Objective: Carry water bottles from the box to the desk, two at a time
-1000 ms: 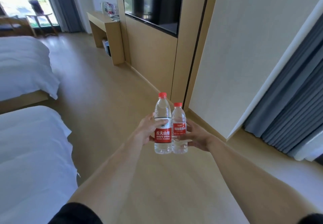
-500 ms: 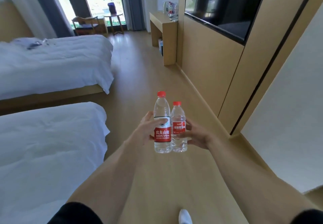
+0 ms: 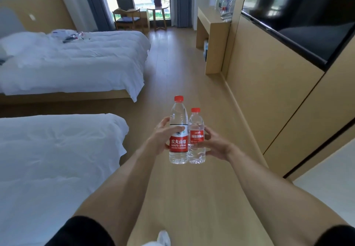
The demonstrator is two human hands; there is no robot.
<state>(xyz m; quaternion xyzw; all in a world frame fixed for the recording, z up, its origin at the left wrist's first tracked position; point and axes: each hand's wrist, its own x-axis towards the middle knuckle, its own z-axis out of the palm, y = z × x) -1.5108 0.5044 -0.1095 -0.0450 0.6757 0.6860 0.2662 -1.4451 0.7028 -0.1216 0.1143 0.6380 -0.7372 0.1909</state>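
My left hand (image 3: 160, 139) grips a tall clear water bottle (image 3: 178, 130) with a red cap and red label. Touching its right side is a shorter red-capped bottle (image 3: 196, 137), which my right hand (image 3: 215, 145) holds. Both bottles stand upright, side by side, out in front of me above the wooden floor. The wooden desk (image 3: 210, 24) stands far ahead on the right, by the window. Several bottles (image 3: 223, 4) are on its top at the back. No box is in view.
Two white beds (image 3: 76, 61) fill the left side, the nearer bed (image 3: 57, 159) close beside my left arm. A wood-panelled wall with a black screen (image 3: 299, 25) runs along the right. A chair (image 3: 127, 18) and small round table (image 3: 158, 12) stand by the window.
The view has swung left and moved forward along the aisle; the desk and window are now straight ahead and nearer. Both hands keep the same hold on the bottles.
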